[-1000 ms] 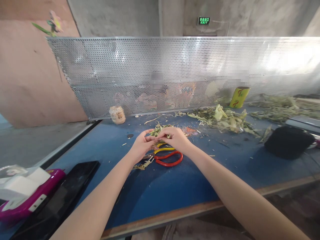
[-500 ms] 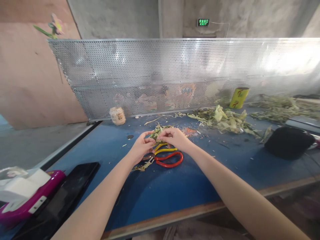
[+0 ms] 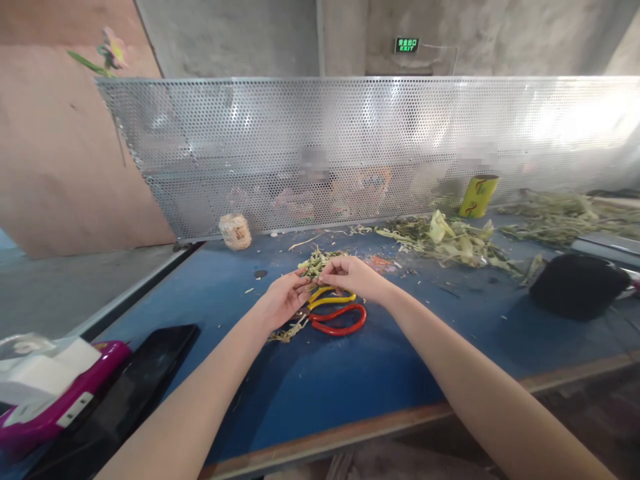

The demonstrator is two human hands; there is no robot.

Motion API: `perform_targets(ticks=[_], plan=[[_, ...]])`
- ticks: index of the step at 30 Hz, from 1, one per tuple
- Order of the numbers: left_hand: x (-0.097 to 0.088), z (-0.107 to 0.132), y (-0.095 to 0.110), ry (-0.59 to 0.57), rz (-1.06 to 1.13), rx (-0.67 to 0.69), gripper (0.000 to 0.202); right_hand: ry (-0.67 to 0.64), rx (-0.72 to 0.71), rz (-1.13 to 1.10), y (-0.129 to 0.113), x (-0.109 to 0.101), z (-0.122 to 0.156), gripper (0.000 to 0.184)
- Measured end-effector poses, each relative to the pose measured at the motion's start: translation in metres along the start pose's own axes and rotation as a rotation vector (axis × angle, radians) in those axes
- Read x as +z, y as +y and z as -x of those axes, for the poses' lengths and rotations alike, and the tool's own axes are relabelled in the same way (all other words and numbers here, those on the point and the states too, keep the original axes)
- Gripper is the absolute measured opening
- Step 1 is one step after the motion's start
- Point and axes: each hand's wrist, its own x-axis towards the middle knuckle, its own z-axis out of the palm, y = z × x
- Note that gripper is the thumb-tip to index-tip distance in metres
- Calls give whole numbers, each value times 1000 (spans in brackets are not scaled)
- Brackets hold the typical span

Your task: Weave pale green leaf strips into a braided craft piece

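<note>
A small tangle of pale green dried plant strands (image 3: 316,263) is gathered at mid-table between my hands. My left hand (image 3: 286,300) has its thumb and fingers closed on the tangle's near left side. On the right, my right hand (image 3: 353,275) pinches strands at the near edge, fingers curled. Just below lie scissors (image 3: 345,319) with one yellow and one red handle; my left hand partly hides their blades. A frayed pale strand (image 3: 287,333) lies near the blades. The exact spot that each fingertip grips is too small to make out.
Behind stands a perforated metal screen (image 3: 280,133). Before it are a roll of twine (image 3: 235,231), a heap of dry husks (image 3: 450,240) and a yellow tube (image 3: 479,197). A black object (image 3: 580,285) sits right; a black tablet-like slab (image 3: 160,360) and magenta device (image 3: 113,360) lie left.
My left hand has turned slightly, its fingers straightening a little and showing more palm. My right hand has shifted slightly right, still pinching. The scissors have barely moved.
</note>
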Motion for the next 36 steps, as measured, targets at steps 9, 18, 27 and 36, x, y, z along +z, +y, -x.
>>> perform_targets(ticks=[9,18,27,36], plan=[[4,1,-5,-83,34,56,22,-33,30,-135,10,-8,-2,15],[-2,-3,-3,-66,28,101,23,-85,-70,-380,21,-7,-5,24],[-4,-1,0,-67,-1,74,25,-129,-146,-393,19,-4,-5,23],[-6,5,5,-253,-122,-80,32,-268,-170,-144,8,-15,3,11]])
